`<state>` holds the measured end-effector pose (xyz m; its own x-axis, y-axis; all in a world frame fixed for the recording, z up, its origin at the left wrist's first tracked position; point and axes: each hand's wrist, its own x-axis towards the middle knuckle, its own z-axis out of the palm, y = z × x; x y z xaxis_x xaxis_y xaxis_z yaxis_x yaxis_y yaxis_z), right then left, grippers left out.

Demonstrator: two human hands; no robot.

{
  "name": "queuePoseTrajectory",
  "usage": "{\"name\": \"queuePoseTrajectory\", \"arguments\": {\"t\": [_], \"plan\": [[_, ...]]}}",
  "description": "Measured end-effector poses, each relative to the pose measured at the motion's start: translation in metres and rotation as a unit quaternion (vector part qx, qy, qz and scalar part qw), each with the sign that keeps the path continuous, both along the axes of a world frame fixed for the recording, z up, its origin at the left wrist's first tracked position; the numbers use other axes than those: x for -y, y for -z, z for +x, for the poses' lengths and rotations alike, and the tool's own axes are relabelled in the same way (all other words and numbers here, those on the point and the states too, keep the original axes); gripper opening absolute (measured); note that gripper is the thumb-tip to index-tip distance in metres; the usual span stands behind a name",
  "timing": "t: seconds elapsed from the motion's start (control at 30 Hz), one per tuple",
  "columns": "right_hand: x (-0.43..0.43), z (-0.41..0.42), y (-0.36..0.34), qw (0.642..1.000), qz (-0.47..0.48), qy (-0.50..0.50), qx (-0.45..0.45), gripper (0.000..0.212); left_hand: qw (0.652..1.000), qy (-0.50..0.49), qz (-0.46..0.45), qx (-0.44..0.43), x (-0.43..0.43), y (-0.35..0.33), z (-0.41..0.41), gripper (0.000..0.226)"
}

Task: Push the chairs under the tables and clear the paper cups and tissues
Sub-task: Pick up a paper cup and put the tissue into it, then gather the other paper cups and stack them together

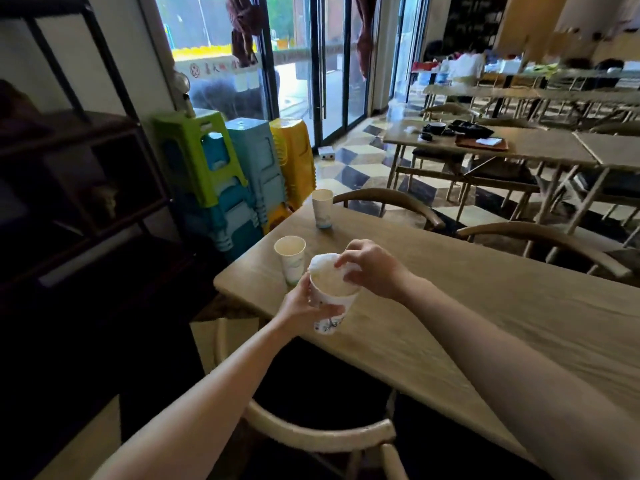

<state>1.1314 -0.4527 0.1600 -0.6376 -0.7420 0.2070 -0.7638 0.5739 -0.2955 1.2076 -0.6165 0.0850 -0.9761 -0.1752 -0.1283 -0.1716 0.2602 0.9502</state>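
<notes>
Held at frame centre above the desk (485,327) near its left corner: a paper cup (330,306), mouth tilted up and left, left hand (304,306) fingers clamped round its wall. Right hand (372,268) fingers pinched on white tissue (323,265) at the rim. Two upright cups (291,258) (322,207) beside the left edge; chair (311,431) tucked below, bare desk stretching right.

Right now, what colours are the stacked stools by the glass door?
Green, light blue and yellow stool stacks, side by side; head view.
</notes>
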Motion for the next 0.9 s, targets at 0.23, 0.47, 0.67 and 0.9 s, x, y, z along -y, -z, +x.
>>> {"name": "queuePoseTrajectory", "arguments": {"t": [0.23,0.47,0.67,0.9], "plan": [[0.083,0.049,0.006,0.994,0.059,-0.072,0.056,0.027,1.0,0.014,-0.022,0.011,0.071,0.006,0.037,0.094],[0.099,0.061,-0.012,0.993,-0.054,-0.017,0.103,0.037,1.0,-0.026,-0.004,0.004,0.115,0.007,0.057,0.089],[0.147,0.072,0.009,0.981,0.026,-0.089,0.172,0.039,0.999,-0.022,-0.028,-0.006,0.134,0.011,0.045,0.085],[0.188,0.019,0.022,0.957,0.092,-0.074,0.263,0.038,0.999,0.012,-0.044,-0.002,0.161,0.02,-0.007,0.082]]}}
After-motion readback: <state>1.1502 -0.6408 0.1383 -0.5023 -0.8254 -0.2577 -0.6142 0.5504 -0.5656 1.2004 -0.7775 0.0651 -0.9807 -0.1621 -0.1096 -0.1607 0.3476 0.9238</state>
